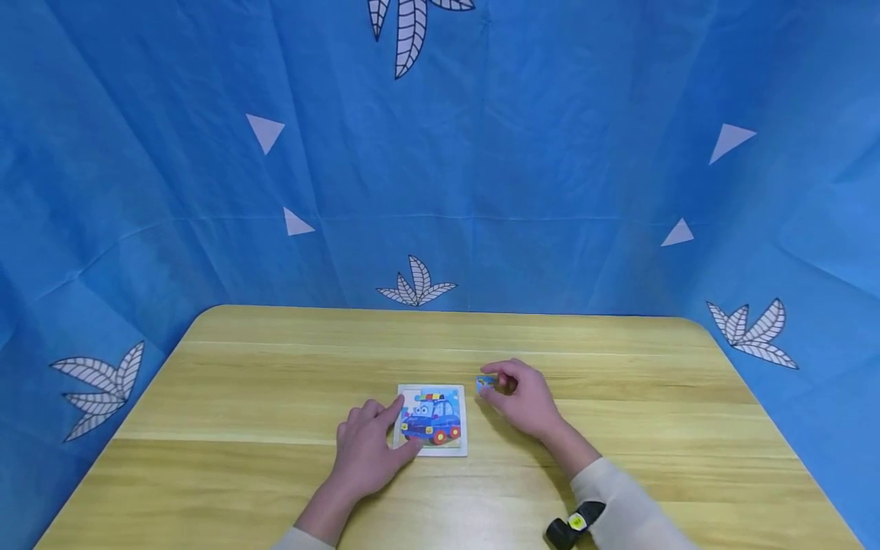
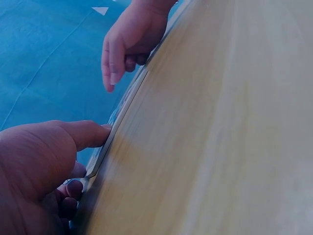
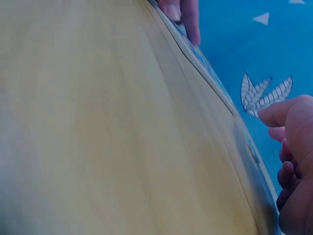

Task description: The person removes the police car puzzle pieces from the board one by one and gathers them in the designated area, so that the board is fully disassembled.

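The near left part of a white-rimmed puzzle board (image 1: 443,452) is touched by the left hand (image 1: 367,451), its thumb and forefinger spread wide apart; a blue car picture (image 1: 433,422) is framed just right of those fingertips, with a pale patch seen at its upper left corner; a small blue puzzle piece (image 1: 484,382) is seen between the parted thumb and forefinger of the right hand (image 1: 525,397), near the board's right side; whether it is pinched there or merely lies beneath cannot be told; a black wrist device (image 1: 576,523) is worn on the sleeve behind that hand; beneath both hands a wooden table (image 1: 241,473) is spread, and beyond them a blue curtain (image 1: 550,153) is hung.
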A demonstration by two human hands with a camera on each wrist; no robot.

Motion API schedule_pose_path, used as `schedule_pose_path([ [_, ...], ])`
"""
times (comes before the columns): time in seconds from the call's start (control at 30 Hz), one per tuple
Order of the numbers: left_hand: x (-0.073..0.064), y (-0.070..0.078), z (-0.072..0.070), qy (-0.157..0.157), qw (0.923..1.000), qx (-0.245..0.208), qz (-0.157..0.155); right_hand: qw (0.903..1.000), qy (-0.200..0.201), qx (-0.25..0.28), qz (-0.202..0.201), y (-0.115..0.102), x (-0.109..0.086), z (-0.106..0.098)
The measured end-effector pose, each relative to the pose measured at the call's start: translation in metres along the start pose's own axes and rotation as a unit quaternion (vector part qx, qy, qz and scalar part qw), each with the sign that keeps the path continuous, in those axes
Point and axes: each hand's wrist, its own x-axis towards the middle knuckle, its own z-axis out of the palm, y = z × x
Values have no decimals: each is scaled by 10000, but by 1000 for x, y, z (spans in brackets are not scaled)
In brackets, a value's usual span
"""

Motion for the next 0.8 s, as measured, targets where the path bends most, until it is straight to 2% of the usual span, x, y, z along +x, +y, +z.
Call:
schedule_pose_path([
  [0.23, 0, 1, -1, -28, 10000, 52, 41, 9995, 139, 72, -275, -19, -4, 15],
  [0.4, 0, 1, -2, -47, 9999, 73, 75, 9995, -88, 229, -198, -30, -6, 26],
  [0.8, 0, 1, -1, -17, 9999, 122, 105, 9982, -540, 250, -62, -40, -5, 45],
])
